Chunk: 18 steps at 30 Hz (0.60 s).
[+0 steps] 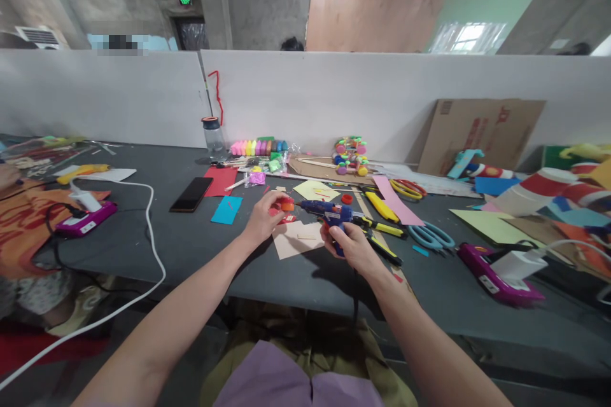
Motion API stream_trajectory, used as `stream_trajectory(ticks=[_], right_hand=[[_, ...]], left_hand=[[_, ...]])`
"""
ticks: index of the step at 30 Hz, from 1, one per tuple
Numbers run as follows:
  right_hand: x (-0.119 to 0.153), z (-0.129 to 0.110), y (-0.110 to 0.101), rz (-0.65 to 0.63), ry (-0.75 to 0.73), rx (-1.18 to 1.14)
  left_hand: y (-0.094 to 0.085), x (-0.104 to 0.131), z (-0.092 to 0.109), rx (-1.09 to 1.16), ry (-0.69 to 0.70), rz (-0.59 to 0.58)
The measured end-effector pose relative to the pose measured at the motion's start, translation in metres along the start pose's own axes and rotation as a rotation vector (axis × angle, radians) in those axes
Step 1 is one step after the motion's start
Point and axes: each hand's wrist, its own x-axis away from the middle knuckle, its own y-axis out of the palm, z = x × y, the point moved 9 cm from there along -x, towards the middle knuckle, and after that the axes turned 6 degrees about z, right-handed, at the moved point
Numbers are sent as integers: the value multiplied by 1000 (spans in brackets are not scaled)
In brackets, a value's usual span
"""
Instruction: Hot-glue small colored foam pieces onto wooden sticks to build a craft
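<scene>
"Blue glue gun (329,208), we've got it in the right hand (341,240), fingers wrapped round the grip. Barrel direction?"

"Sideways. We read its long axis as running across the table, nozzle towards the left hand (260,219), grip dropping back towards the body."

"And what's in the left?"

"Small orange piece (287,206), pinched between thumb and fingers. We can't tell what it is, some red around it too."

"So where does it lie from the gun?"

"Straight off the nozzle end, to the left of it and nearly in line with the barrel. That's the relation we'd log. Left hand has the piece, right hand is on the far side of the gun from it."

"Touching the nozzle?"

"Very near. We can't tell whether they touch; too small at this size."

"Hands together?"

"Apart, with the barrel between them. Both closed on something."

"Surroundings, quick."

"Brown paper (285,246) on the table (286,280) just below the barrel, on our side. Red ring (347,199) just beyond the gun's body. Blue paper (226,210) to the left of the left hand, yellow cutter (382,205) to the right of the gun, blue-handled scissors (432,236) farther right."

"Good, we've got it."
</scene>
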Motion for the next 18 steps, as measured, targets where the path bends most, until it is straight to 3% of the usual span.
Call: stream_trajectory(ticks=[18], right_hand=[[1, -3, 1, 4, 0, 70]], left_hand=[[0, 0, 8, -80, 41, 0]])
